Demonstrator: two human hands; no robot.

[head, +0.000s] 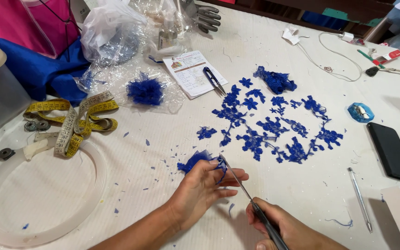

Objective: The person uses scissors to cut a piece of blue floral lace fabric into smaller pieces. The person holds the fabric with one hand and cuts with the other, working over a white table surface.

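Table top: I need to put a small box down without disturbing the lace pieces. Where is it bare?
Bare cloth lies between the measuring tape and the cut lace motifs, though scrap-flecked, and between the right hand and the silver pen. Crowded: the plastic bags and the motifs.

Sewing workshop: white worktable (pixel 163 139), yellow measuring tape (pixel 77 120) left of blue lace pieces (pixel 269 125), thread snips (pixel 214 79) behind them, blue fabric (pixel 38 69) far left.
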